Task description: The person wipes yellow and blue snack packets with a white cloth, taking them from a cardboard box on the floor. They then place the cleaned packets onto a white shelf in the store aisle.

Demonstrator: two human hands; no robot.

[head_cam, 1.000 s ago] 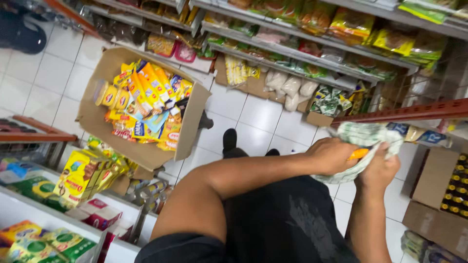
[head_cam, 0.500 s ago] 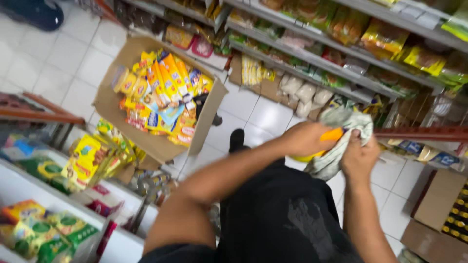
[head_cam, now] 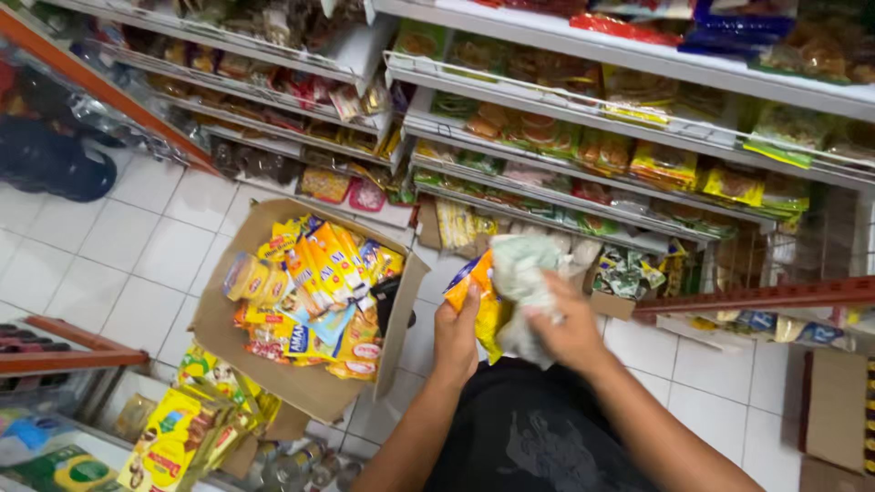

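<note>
- Both hands now mid-frame, up from lower right a second ago.
- Left hand [head_cam: 456, 339] grips yellow packet [head_cam: 481, 301].
- Right hand [head_cam: 567, 330] closed on crumpled cloth [head_cam: 522, 278] (wiping the packet, likely).
- Box [head_cam: 301, 310] left of centre, unmoved.

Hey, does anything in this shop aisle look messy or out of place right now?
Yes. An open cardboard box sits on the floor tiles in the aisle, its yellow snack packets heaped loosely at all angles. More packets lie jumbled beside it at lower left.
</note>
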